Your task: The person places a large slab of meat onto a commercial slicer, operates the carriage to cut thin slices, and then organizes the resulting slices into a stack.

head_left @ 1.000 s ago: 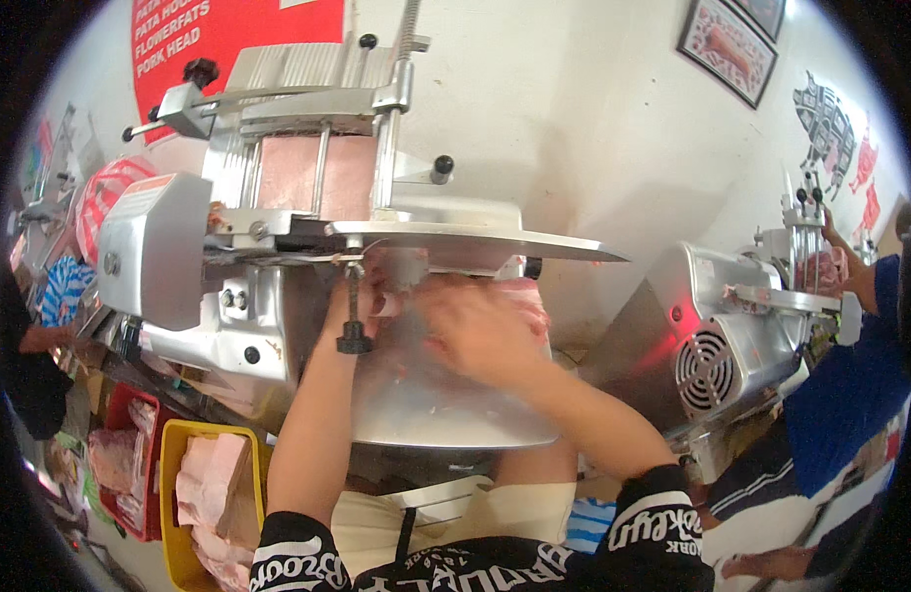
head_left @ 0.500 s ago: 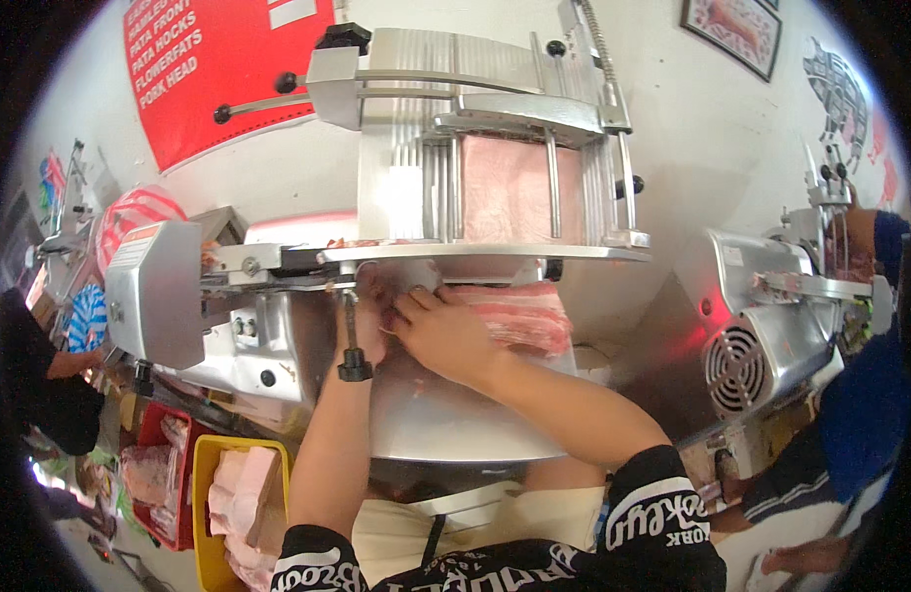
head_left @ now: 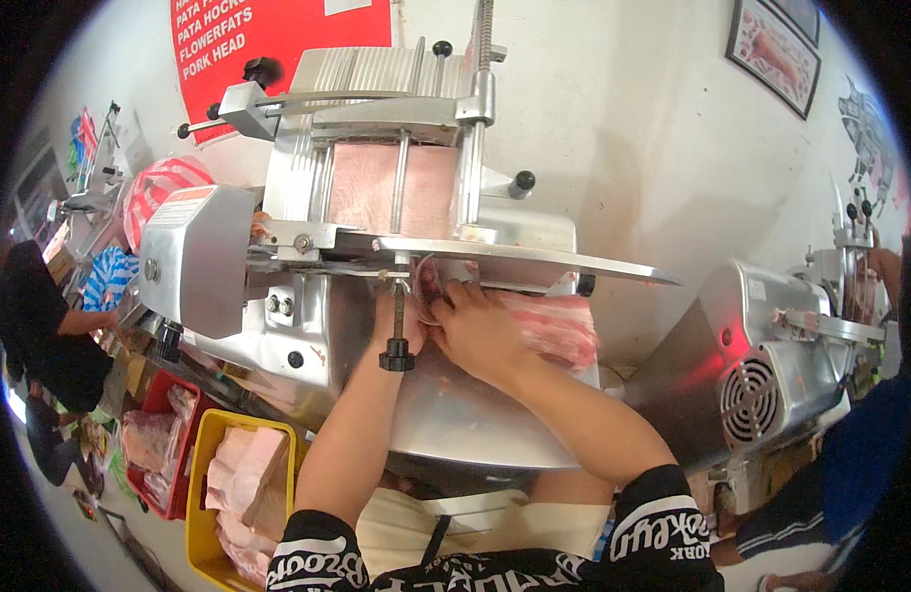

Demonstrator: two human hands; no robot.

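Observation:
Both hands are low at the front of a metal meat slicer (head_left: pixel 214 261), just below its long blade-side edge. My left hand (head_left: pixel 396 316) is partly covered by an upright rod with a black knob (head_left: pixel 397 353), and its fingers are hidden. Beside it, my right hand (head_left: pixel 475 331) has its fingers bent inward. A thin, pale, see-through edge curves between the two hands; I cannot make out what it is. Right of my right hand lies a stack of sliced pork belly (head_left: pixel 552 328) on the metal surface. A pale slab of pork (head_left: pixel 391 192) rests on the slicer's ridged carriage (head_left: pixel 297 183).
Down to the left stand a yellow crate (head_left: pixel 205 493) and a red crate (head_left: pixel 184 439), both with pork cuts. Another slicer (head_left: pixel 761 345) is at the right, with a person in blue near it. A person in black (head_left: pixel 56 326) is at the far left. A red sign hangs behind.
The carriage with the pork slab has slid left along the slicer. My view has shifted a little. Both hands stay close together below the blade.

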